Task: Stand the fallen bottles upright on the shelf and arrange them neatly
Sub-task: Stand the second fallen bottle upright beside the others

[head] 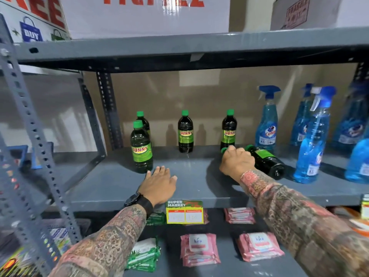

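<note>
On the grey shelf (191, 168) stand dark bottles with green caps and green SUNNY labels: one at the front left (141, 150), one right behind it (144, 121), one in the middle (185, 133) and one further right (229, 129). A fallen bottle (267, 161) lies on its side, cap pointing back left. My right hand (236, 161) is closed over another fallen bottle just left of it; only its green cap (224, 150) shows past my thumb. My left hand (159, 184) rests palm down on the shelf, fingers spread, holding nothing.
Blue spray bottles (266, 124) (311, 148) crowd the right end of the shelf. The shelf above (179, 48) hangs low over the bottles. A perforated steel post (30, 126) stands at the left. A price tag (184, 211) hangs on the front edge. Pink (199, 248) and green (143, 254) wipe packs lie below.
</note>
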A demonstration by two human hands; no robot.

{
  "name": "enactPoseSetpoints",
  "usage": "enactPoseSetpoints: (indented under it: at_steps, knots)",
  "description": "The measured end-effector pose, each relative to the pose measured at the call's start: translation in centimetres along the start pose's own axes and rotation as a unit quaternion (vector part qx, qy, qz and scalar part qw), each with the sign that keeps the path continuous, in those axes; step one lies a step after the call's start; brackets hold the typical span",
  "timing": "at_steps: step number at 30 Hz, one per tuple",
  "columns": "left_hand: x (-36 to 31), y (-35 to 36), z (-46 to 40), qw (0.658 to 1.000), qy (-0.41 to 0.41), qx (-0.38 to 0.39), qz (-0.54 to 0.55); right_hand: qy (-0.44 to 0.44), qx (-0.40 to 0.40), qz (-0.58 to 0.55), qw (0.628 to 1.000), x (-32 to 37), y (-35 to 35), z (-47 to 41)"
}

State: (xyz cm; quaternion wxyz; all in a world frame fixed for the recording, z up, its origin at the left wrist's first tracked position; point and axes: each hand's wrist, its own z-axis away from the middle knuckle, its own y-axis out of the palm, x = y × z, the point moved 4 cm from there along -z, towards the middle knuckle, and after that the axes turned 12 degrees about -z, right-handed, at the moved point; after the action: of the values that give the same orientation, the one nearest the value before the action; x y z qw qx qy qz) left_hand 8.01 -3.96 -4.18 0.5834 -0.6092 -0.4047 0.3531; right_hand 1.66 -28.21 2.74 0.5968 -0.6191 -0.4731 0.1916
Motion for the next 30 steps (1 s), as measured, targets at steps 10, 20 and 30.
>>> enactPoseSetpoints:
  at_steps: [10, 20, 30]
  knots:
    - [0.2, 0.4, -0.2, 1.0, -0.004, 0.004, 0.0, -0.108, 0.06, -0.534, 0.836, 5.9, 2.5, 0.4]
    - [0.2, 0.3, -0.3, 1.0, -0.003, 0.001, 0.006, -0.159, 0.083, -0.674, 0.717, 7.2, 5.6, -1.0]
    - [-0.1, 0.1, 0.1, 1.0, -0.004, 0.002, 0.0, -0.166, -0.068, -0.538, 0.824, 5.9, 6.9, -1.2]
